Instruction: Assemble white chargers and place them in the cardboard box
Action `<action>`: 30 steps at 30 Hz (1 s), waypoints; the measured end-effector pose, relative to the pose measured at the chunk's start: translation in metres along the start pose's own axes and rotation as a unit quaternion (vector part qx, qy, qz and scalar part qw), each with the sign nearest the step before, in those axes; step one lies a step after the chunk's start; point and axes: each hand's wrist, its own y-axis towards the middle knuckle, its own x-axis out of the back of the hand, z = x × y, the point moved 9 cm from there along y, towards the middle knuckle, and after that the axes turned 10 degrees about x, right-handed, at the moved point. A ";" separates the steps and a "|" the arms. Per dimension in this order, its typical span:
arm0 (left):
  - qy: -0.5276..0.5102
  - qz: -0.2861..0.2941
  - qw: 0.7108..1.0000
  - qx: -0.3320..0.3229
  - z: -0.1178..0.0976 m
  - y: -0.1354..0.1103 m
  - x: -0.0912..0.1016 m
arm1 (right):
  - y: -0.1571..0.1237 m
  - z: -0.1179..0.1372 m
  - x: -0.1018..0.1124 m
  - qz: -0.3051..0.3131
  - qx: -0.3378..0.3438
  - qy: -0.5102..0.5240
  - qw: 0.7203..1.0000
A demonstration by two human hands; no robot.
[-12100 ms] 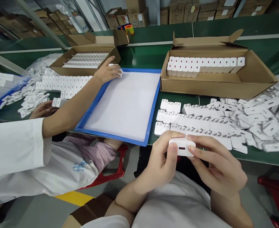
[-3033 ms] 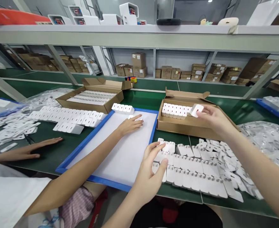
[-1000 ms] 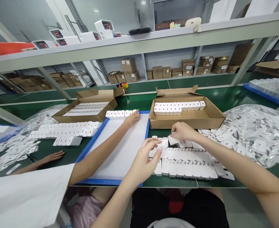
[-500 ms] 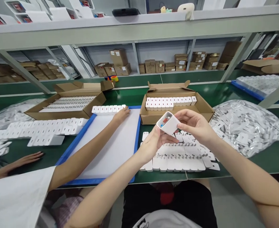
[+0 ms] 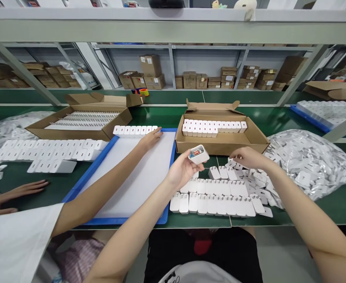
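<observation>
My left hand (image 5: 182, 169) holds up a white charger block (image 5: 198, 154), its red-orange port end facing me. My right hand (image 5: 246, 157) hovers with curled fingers over the rows of white chargers (image 5: 217, 194) on the green bench; whether it grips one I cannot make out. Behind them stands an open cardboard box (image 5: 251, 138) with a row of white chargers (image 5: 213, 127) packed along its back.
A co-worker's hand (image 5: 151, 137) rests by a row of chargers at the far edge of a blue-rimmed white tray (image 5: 137, 177); their other hand (image 5: 16, 192) lies on the bench. A second box (image 5: 81, 120) stands at the left, a bag of parts (image 5: 305, 161) at the right.
My right hand has let go of the charger block and dropped to the rows on the bench. My left hand alone now holds the block, slightly lower.
</observation>
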 end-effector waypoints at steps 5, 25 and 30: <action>0.026 0.006 0.999 -0.028 0.008 -0.007 0.007 | 0.007 -0.025 -0.031 0.072 0.009 -0.062 0.995; 0.277 -0.017 0.955 -0.104 -0.010 -0.073 -0.036 | -0.066 0.143 0.039 -0.203 0.152 0.256 0.933; 0.257 -0.037 0.963 -0.066 -0.003 -0.086 -0.033 | -0.087 0.147 0.036 -0.303 0.052 0.252 0.918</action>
